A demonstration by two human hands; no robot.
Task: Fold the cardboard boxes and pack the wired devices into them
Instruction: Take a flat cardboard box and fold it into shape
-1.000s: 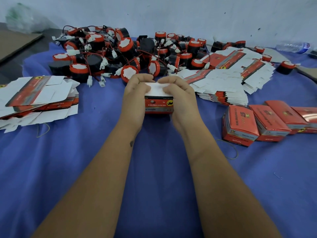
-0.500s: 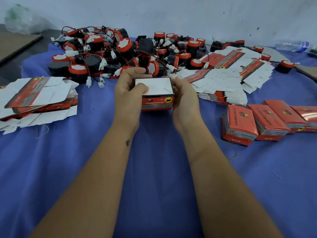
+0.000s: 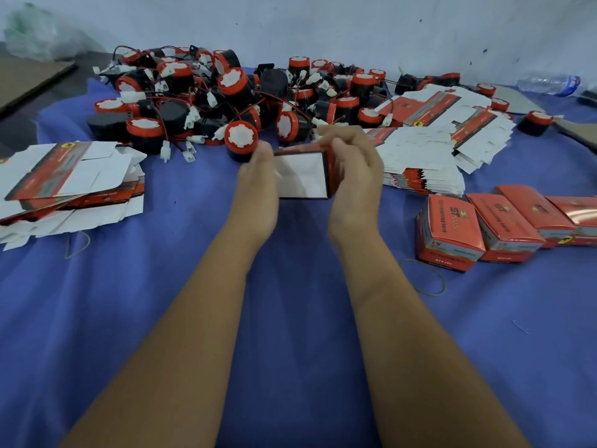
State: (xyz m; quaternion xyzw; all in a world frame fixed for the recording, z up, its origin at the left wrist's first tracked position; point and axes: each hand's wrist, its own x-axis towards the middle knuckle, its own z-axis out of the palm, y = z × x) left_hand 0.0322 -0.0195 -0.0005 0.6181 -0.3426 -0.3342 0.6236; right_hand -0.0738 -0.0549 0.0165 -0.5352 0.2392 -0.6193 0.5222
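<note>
The box [image 3: 302,176] sits between left hand [image 3: 258,185] and right hand [image 3: 355,169], both gripping it.

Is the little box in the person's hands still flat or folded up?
Folded up: the box shows a white face and a red side wall, held between left hand and right hand.

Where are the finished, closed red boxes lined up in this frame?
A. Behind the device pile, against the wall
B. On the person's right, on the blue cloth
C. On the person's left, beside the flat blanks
B: the closed red boxes sit in a row on the blue cloth, right of the right hand.
</note>
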